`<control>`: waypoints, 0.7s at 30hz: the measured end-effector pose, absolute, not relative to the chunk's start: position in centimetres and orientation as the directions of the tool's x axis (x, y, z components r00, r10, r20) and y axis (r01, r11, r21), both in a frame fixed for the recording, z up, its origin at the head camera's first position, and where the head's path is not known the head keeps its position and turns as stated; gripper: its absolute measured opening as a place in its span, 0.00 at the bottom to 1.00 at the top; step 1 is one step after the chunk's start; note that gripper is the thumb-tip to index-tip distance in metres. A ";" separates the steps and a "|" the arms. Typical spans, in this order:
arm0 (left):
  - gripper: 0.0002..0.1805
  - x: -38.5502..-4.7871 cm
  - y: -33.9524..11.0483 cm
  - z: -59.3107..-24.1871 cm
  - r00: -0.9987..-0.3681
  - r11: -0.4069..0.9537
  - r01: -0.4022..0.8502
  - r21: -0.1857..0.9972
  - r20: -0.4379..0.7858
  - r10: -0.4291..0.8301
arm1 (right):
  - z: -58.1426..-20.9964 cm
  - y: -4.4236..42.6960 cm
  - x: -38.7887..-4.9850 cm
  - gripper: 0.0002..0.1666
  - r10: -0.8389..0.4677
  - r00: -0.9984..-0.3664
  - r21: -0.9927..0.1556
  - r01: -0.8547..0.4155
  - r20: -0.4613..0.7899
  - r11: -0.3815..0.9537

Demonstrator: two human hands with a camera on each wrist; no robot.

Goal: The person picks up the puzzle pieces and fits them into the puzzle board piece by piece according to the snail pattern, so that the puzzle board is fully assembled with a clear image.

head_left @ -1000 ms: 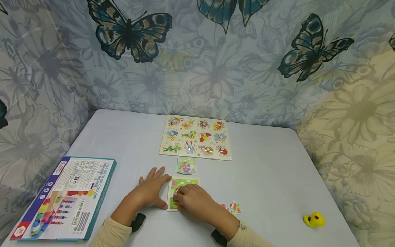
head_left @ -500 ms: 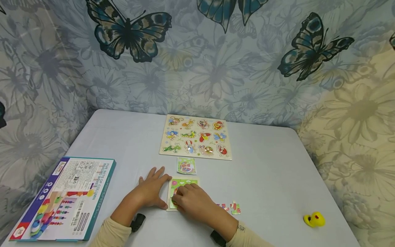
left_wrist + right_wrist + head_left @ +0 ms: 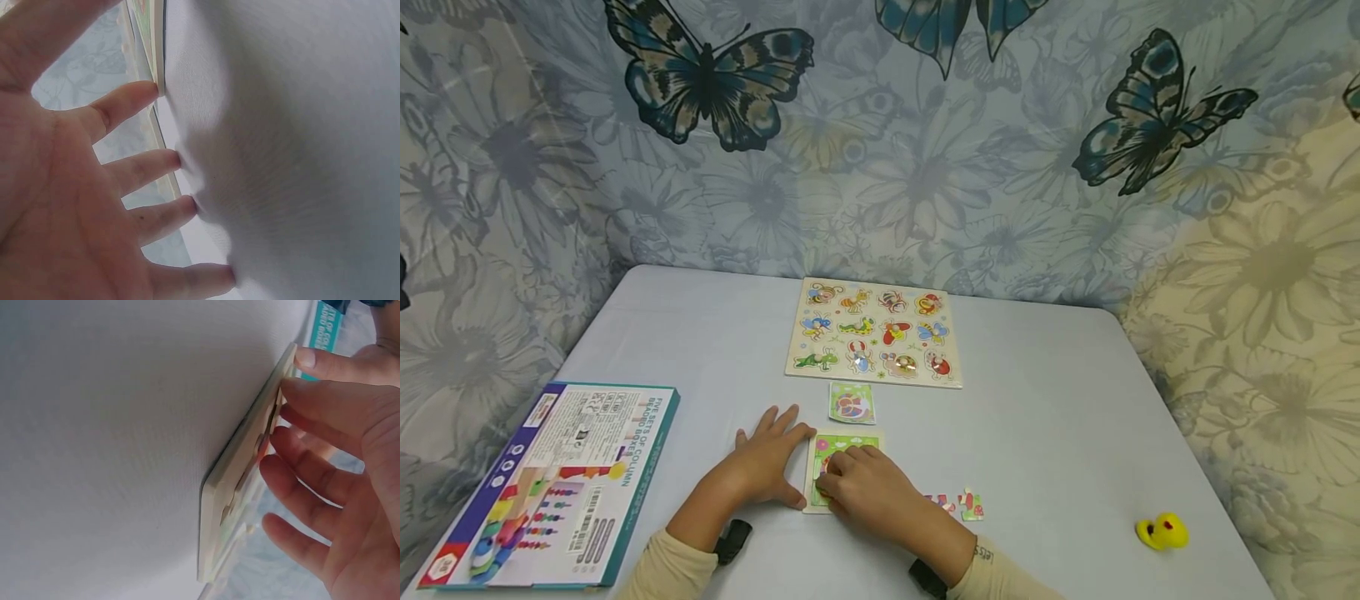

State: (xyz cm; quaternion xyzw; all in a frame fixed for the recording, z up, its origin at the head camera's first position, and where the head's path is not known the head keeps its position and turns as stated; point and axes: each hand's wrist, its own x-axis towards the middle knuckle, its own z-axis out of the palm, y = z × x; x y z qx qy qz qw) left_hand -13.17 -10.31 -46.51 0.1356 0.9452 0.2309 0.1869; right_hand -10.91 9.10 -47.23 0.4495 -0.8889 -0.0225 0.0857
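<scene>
A small wooden jigsaw board [image 3: 846,439] with a green picture lies on the table between both hands. My left hand [image 3: 767,460] is spread, thumb and index finger touching the board's left edge; in the left wrist view the other fingertips rest on the cloth. Over the board, my right hand [image 3: 874,493] has curled fingers, with thumb and index finger together at a puzzle piece low on its left side. Fingers mostly hide that piece. The right wrist view shows the board's recess [image 3: 232,497] partly unfilled. Several loose puzzle pieces [image 3: 972,505] lie right of it, partly behind the right forearm.
A small picture card [image 3: 852,404] lies just beyond the board. Behind it is a larger wooden insect puzzle [image 3: 874,333]. A flat boxed toy [image 3: 557,483] occupies the left side, and a yellow toy duck [image 3: 1162,532] sits far right. A patterned curtain [image 3: 880,183] stands behind the table.
The right fingers have shifted slightly left and down over the board. More of the loose pieces shows beside the right wrist. The left hand stays in place.
</scene>
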 end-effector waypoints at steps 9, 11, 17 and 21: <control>0.47 -13.2 -10.3 -46.5 -0.893 0.858 0.171 0.485 -0.291 0.343 | -47.2 9.1 -11.0 0.06 -0.803 -0.580 0.108 -0.797 0.136 0.594; 0.47 -13.3 -10.3 -46.5 -0.893 0.859 0.172 0.483 -0.291 0.343 | -47.2 9.1 -10.9 0.06 -0.803 -0.580 0.104 -0.798 0.138 0.594; 0.47 -13.2 -10.4 -46.5 -0.893 0.857 0.168 0.488 -0.293 0.342 | -46.9 9.4 -10.8 0.07 -0.800 -0.589 0.066 -0.799 0.117 0.598; 0.47 -13.2 -10.4 -46.6 -0.895 0.856 0.167 0.489 -0.290 0.340 | -46.1 10.2 -10.6 0.12 -0.788 -0.611 0.020 -0.789 0.079 0.614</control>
